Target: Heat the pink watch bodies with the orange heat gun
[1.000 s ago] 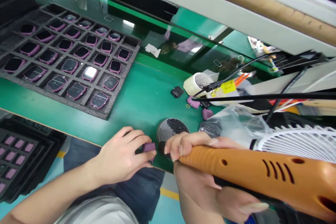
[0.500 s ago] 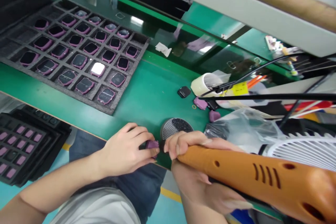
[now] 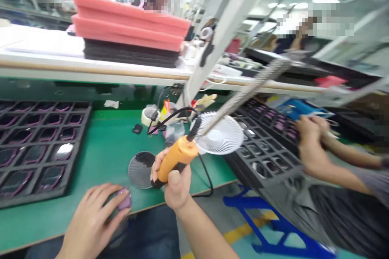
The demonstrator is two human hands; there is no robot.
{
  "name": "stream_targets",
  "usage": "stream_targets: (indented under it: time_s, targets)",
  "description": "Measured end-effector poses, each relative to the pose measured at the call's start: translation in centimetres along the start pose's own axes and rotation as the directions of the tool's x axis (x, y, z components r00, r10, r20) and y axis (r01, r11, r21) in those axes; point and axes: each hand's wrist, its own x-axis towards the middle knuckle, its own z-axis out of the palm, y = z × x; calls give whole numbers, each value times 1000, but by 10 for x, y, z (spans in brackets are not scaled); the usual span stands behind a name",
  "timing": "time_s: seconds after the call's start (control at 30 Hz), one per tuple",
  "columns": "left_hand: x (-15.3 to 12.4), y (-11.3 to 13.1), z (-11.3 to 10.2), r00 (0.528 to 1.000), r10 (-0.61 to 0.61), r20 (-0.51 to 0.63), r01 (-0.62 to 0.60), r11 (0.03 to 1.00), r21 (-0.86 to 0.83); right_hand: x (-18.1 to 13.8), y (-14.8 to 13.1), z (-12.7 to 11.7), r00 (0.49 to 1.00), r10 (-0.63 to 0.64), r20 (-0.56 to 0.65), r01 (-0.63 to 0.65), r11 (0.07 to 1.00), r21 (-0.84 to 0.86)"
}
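At the front edge of the green bench, my left hand (image 3: 95, 212) is closed round a small purple watch case (image 3: 124, 200), which partly shows between thumb and fingers. My right hand (image 3: 178, 184) grips an orange electric screwdriver (image 3: 178, 154), tilted, with its cable end raised. Its tip is hidden by the hand. Between both hands, a round mesh dish (image 3: 136, 173) with small dark bits lies on the bench. Left of them stands a dark tray (image 3: 71, 170) holding several purple-rimmed watches.
A white fan (image 3: 220, 135) stands right of the screwdriver, beside a black cable. Behind are a cream tape roll (image 3: 148, 116) and a black watch case (image 3: 137, 128). At right, a co-worker's hands (image 3: 310, 131) are over another tray (image 3: 270, 158). Pink foam (image 3: 130, 24) lies on the shelf.
The view has swung up and right, bringing the shelf, fan and co-worker into sight. The screwdriver has moved away from the watch case, its cable end now raised. Both hands keep their hold.
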Motion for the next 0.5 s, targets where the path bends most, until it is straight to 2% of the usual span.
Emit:
stream_targets:
  time_s: [0.07,0.1,0.13,0.17,0.2,0.23,0.27,0.3,0.33,0.37,0.43,0.5]
  targets:
    - [-8,-10,2,995,-87,-38,82,988,-131,-3,-1,-20,999,-40,-26,38,996,-76]
    - [-12,-14,1,982,-190,-26,179,958,-224,-5,-1,-29,998,-52,-36,48,994,-99]
    - [-16,-15,-2,946,-325,13,311,892,-328,-7,0,-36,997,-58,-41,53,992,-112]
    - [-18,-15,-6,876,-477,70,456,774,-440,-9,2,-42,997,-62,-41,57,991,-119]
    - [-19,-13,-11,777,-612,144,576,600,-555,-11,4,-46,997,-61,-37,57,991,-120]
    - [-19,-10,-17,669,-707,228,640,392,-661,-13,5,-49,998,-58,-32,54,992,-116]
    - [-17,-7,-22,574,-758,311,642,180,-746,-15,7,-51,998,-53,-25,50,993,-107]
    - [-15,-3,-26,504,-774,383,600,-5,-800,-16,8,-52,999,-46,-16,45,994,-98]
    - [-13,-1,-29,454,-775,439,545,-148,-825,-16,8,-52,999,-37,-4,36,996,-87]
    - [-11,2,-31,419,-771,479,500,-244,-831,-17,9,-52,1000,-24,16,25,997,-77]
    - [-11,6,-34,385,-767,513,449,-330,-830,-18,8,-51,997,4,73,-1,999,-48]
    - [-15,13,-38,403,-770,494,431,-317,-845,-24,8,-51,989,35,144,-35,999,0]
